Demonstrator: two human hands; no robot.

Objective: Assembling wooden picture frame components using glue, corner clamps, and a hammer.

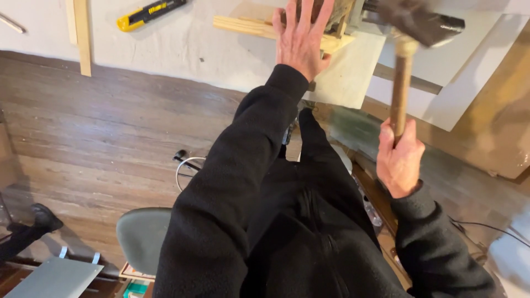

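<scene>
Soft daylight, hammer head point(419, 22) perhaps motion-blurred

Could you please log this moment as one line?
left hand: flat on wooden piece | right hand: grips hammer, head raised | utility knife: on table, untouched

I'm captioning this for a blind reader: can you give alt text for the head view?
A person's right hand raises a wooden-handled hammer while the left hand lies flat on a wooden piece on a white work surface, where a yellow utility knife lies.
</scene>
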